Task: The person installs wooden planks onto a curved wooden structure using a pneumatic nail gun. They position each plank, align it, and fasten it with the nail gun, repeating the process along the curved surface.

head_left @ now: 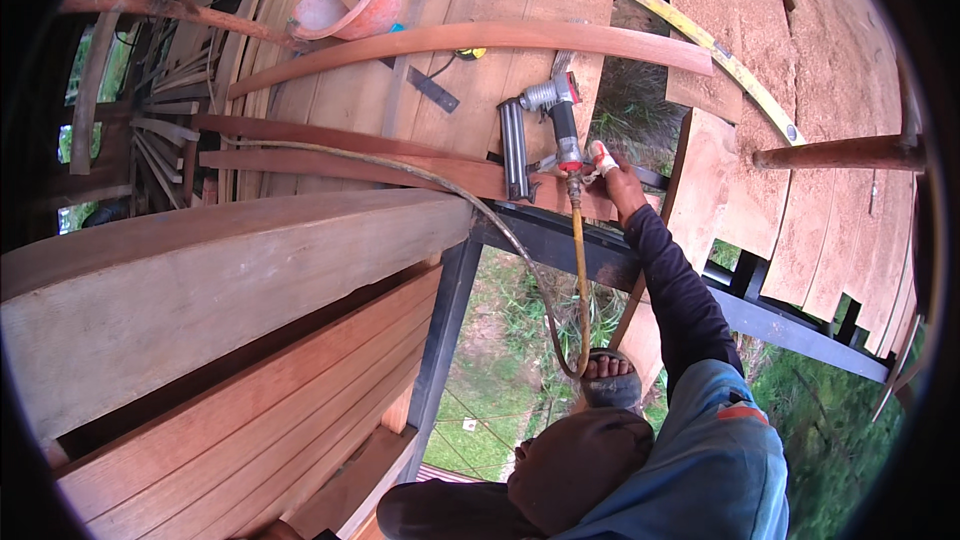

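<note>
On my feed, the nailer [566, 130] is silver and black with red accents, its hose [581, 280] ochre yellow. Far left I see a pink-orange bucket [372, 20]; far right, a yellow level [714, 48]. Near left, the beam [240, 265] is greyish brown; near right, the shirt [690, 470] is blue.

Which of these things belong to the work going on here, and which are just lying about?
Seemingly in use:
Nail gun, with the right hand close beside its handle end
Hose, joined to the nail gun

Seemingly just lying about:
Pinkish bucket
Yellow level
Long reddish plank beside the bucket
Small yellow-and-black object, perhaps a tape measure
</note>
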`<state>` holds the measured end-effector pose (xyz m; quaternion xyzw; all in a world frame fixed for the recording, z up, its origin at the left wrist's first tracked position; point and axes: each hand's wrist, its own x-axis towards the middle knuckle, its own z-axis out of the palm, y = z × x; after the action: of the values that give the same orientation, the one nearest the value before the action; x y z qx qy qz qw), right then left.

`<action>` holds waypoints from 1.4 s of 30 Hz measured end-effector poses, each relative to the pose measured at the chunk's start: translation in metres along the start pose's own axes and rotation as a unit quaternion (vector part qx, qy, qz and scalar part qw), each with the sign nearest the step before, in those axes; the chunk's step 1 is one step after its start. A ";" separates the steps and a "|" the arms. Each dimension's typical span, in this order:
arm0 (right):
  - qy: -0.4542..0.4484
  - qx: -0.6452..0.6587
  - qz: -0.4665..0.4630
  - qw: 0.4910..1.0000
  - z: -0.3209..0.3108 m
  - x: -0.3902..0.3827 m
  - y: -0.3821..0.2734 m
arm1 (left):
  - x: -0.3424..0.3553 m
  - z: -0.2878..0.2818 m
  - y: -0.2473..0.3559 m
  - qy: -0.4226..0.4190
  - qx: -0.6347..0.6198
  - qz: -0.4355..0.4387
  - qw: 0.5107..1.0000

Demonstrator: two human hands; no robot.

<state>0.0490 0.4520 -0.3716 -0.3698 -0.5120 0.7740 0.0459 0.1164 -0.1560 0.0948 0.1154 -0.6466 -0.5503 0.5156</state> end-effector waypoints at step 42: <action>0.230 0.276 -0.015 0.933 -0.174 -0.076 -0.037 | -0.003 -0.002 0.005 0.009 -0.024 -0.064 0.998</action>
<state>0.2000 0.5677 -0.3363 -0.5025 -0.2594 0.7778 0.2742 0.1210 -0.1534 0.0973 0.1492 -0.6200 -0.5963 0.4876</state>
